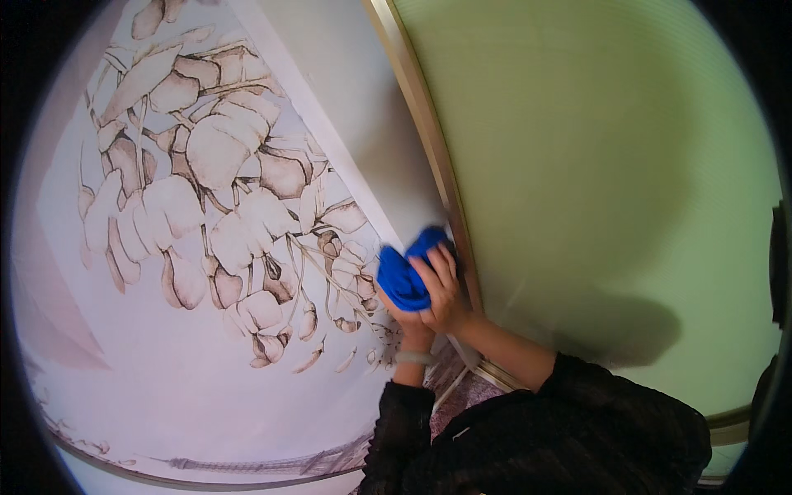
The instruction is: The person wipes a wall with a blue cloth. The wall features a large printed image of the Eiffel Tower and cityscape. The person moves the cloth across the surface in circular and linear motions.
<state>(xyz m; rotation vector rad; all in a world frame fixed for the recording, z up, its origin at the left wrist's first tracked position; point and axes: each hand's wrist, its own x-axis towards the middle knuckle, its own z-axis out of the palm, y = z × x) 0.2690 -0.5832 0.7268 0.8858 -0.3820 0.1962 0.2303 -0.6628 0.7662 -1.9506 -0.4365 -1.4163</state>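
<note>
A bunched blue cloth [402,281] is held between my two hands, close to a narrow white ledge or panel edge [334,148]. My left hand [405,312], with a pale bangle at the wrist, grips it from below and is partly hidden by the cloth. Over its right side my right hand [440,288] closes with bent fingers. The cloth lies against the lower part of the grey-white surface [377,93], beside a metallic frame strip [427,111]. Cloth and fingers look slightly blurred.
On the left spreads a pale surface printed with large flowers [216,148] and a tower along its lower edge. A greenish panel [575,154] with shadows on it fills the right, beyond the curved frame strip. Dark objects stand at the far right rim.
</note>
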